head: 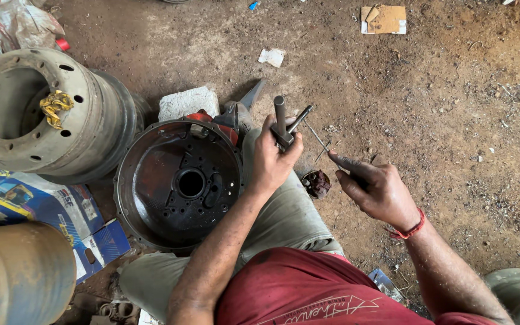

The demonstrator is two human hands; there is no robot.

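Note:
My left hand (274, 157) grips a small grey metal part with a round shaft (280, 113) that sticks up above my fist. Just right of it, my right hand (375, 188) pinches a thin metal rod (319, 140) between fingertips, with the rod's far end against the part. Both hands are greasy. Under them, on the dirt, sits a small round tin of dark grease (316, 183). Beside my left knee lies a big dark round bell housing (179, 183), hollow side up.
A large grey brake drum (79, 129) with a yellow rag in it lies at the left. Blue flattened cartons (28, 201) and a tan cylinder (19, 274) are at lower left. A white block (188, 102) sits behind the housing. Cardboard (384, 19) and paper scraps lie on the dirt floor.

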